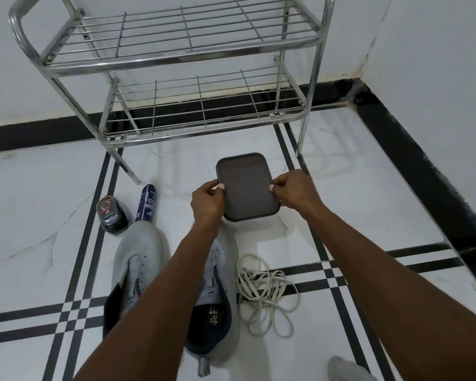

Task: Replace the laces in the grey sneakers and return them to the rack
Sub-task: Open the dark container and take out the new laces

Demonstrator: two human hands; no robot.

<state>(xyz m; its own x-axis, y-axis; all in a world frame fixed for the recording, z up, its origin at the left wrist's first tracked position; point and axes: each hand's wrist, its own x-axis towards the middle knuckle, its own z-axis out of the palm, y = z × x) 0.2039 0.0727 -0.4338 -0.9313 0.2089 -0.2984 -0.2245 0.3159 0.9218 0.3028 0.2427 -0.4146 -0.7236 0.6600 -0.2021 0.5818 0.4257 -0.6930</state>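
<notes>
Two grey sneakers without laces lie side by side on the floor, the left sneaker (138, 259) in full view and the right sneaker (217, 306) partly hidden under my left forearm. A loose pile of white laces (267, 292) lies just right of them. My left hand (207, 204) and my right hand (296, 192) grip the two long sides of a dark grey rectangular lidded box (246, 185), held above the floor beyond the sneakers' toes. The metal shoe rack (176, 64) stands against the wall behind, both of its shelves bare.
A dark blue spray can (146, 203) and a small black shoe-polish container (112, 215) lie on the floor left of the box. White walls with black skirting close off the back and right. A grey-socked foot (349, 371) shows at the bottom right.
</notes>
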